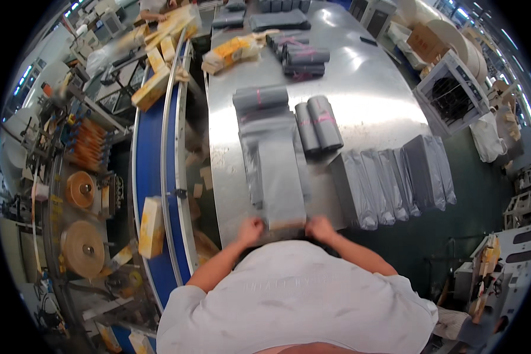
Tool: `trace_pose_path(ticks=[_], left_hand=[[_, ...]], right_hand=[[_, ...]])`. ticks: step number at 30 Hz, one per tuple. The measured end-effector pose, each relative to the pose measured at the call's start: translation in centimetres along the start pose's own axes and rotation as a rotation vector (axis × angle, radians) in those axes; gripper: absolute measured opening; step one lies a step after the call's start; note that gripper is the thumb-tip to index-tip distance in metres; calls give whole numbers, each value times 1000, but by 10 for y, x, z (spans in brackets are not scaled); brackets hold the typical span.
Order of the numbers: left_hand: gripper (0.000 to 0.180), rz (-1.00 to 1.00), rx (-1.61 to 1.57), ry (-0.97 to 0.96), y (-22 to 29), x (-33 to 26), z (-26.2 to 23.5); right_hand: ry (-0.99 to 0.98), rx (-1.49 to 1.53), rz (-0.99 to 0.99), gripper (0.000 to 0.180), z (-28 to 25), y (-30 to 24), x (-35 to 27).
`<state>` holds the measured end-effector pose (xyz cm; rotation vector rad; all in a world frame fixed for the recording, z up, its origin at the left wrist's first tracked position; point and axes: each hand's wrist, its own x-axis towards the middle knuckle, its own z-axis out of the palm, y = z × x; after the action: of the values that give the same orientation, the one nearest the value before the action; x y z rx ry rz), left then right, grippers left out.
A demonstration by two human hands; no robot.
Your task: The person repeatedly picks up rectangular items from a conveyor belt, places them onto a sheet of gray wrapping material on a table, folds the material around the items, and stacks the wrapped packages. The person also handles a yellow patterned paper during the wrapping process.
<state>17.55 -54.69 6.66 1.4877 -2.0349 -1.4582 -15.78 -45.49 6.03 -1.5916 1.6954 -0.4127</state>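
A long flat grey plastic bag (282,177) lies on the metal table right in front of me, with more grey bags beneath it. A light brown strip runs along its near edge. My left hand (251,230) is closed at the bag's near left corner, and my right hand (321,228) is closed at the near right corner. Both sets of fingers are small and slightly blurred. Beyond the bag lies a grey roll (261,98) with a pink tie. Just right of it rest two more tied grey rolls (324,122).
Folded grey bag stacks (371,186) stand along the table's (377,88) right side. More rolls (305,56) and a yellow-white package (233,54) lie farther back. A blue conveyor (166,153) carrying yellow-white packages runs along the left. A boxy fan (451,94) stands at the right. Another person's hand shows at far left.
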Motion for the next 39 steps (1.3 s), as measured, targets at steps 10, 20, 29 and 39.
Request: trace_pose_path(ticks=[10, 20, 29, 39], left_hand=[[37, -115, 54, 163, 24, 8, -12], [16, -25, -279, 210, 25, -12, -11], [7, -142, -423, -23, 2, -7, -18], [33, 1218, 716, 243, 61, 43, -76]], right_hand=[[-90, -286, -290, 37, -24, -157, 48], [48, -67, -449, 19, 12, -172, 63], [-19, -223, -93, 15, -23, -57, -75], [172, -700, -489, 47, -110, -91, -30]])
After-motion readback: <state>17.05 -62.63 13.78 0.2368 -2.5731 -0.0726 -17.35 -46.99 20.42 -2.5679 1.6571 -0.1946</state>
